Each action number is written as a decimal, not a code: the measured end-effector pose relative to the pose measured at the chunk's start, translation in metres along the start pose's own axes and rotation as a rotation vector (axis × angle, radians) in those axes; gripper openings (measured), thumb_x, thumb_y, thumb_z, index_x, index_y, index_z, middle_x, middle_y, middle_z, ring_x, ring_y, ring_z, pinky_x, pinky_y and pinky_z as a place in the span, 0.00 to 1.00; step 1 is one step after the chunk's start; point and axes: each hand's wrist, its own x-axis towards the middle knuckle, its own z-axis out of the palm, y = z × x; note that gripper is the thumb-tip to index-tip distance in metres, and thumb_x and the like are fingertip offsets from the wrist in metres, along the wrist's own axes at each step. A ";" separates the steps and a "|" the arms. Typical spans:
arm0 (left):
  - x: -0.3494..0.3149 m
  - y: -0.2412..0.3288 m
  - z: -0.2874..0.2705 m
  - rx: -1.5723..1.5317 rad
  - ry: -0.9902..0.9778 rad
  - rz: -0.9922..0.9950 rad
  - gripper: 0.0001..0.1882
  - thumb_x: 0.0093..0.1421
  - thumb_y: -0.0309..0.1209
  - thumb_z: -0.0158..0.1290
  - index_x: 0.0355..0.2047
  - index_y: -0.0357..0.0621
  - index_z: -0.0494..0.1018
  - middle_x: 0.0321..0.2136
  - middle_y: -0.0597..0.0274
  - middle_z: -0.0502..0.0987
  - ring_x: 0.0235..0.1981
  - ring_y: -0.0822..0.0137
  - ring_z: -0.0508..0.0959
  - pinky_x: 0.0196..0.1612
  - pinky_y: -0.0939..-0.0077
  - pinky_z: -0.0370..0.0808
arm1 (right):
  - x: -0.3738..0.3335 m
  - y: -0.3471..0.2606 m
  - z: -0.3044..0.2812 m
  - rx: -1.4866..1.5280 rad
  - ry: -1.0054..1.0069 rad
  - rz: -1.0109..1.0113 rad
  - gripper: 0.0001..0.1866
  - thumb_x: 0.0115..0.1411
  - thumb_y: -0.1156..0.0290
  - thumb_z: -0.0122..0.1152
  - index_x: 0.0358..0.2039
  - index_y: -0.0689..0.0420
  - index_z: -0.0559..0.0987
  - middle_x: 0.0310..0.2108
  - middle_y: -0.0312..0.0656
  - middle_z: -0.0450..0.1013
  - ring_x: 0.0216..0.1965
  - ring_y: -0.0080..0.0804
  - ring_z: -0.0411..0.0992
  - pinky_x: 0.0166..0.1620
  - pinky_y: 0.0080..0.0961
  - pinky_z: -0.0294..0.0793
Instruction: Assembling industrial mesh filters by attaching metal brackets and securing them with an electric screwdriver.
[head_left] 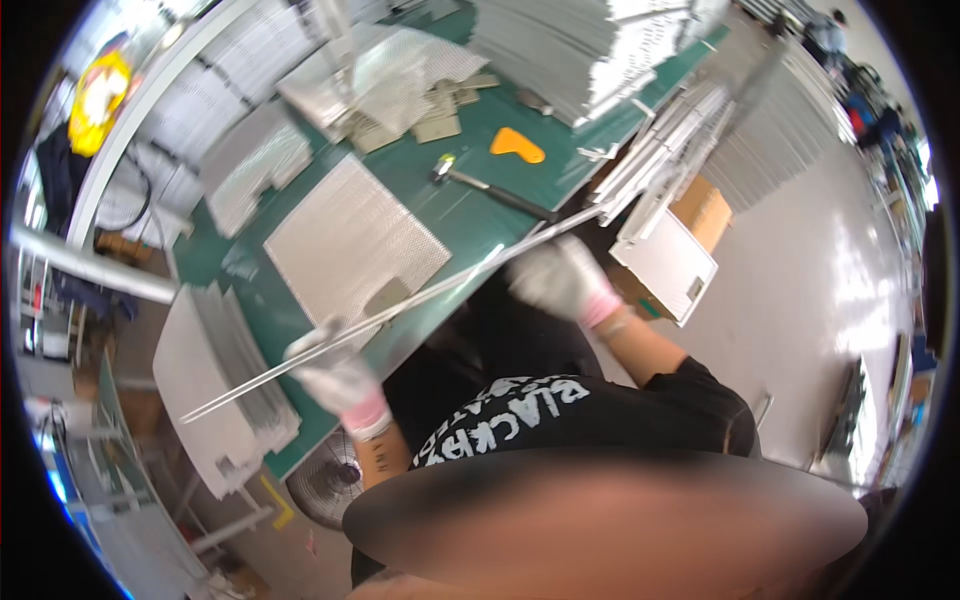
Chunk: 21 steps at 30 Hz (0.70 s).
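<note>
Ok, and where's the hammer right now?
Upper middle of the head view: the hammer lies on the green table, just below the orange piece, handle end close to the long white strip.

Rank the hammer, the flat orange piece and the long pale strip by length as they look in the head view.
1. Long pale strip
2. Hammer
3. Flat orange piece

The gaps between them look plain.
</note>
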 end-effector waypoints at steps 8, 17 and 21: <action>-0.021 0.103 -0.051 1.000 -0.043 0.149 0.27 0.72 0.50 0.34 0.30 0.40 0.70 0.19 0.63 0.74 0.17 0.78 0.65 0.20 0.83 0.60 | -0.038 -0.161 0.045 0.168 0.361 -0.894 0.14 0.67 0.60 0.46 0.28 0.53 0.73 0.28 0.38 0.70 0.36 0.33 0.69 0.48 0.34 0.69; -0.160 0.016 -0.110 0.753 -0.004 -0.295 0.21 0.71 0.45 0.41 0.45 0.35 0.69 0.26 0.61 0.75 0.24 0.73 0.73 0.31 0.78 0.71 | 0.107 -0.042 0.173 0.007 -0.170 -0.251 0.07 0.67 0.66 0.52 0.36 0.57 0.72 0.30 0.41 0.70 0.36 0.35 0.72 0.44 0.34 0.74; -0.145 0.015 -0.068 1.756 0.030 0.326 0.34 0.57 0.37 0.57 0.59 0.30 0.59 0.54 0.40 0.64 0.59 0.44 0.64 0.62 0.53 0.60 | 0.159 0.003 0.113 -0.415 -0.230 -0.131 0.10 0.68 0.65 0.51 0.39 0.59 0.73 0.33 0.39 0.71 0.37 0.30 0.70 0.45 0.28 0.72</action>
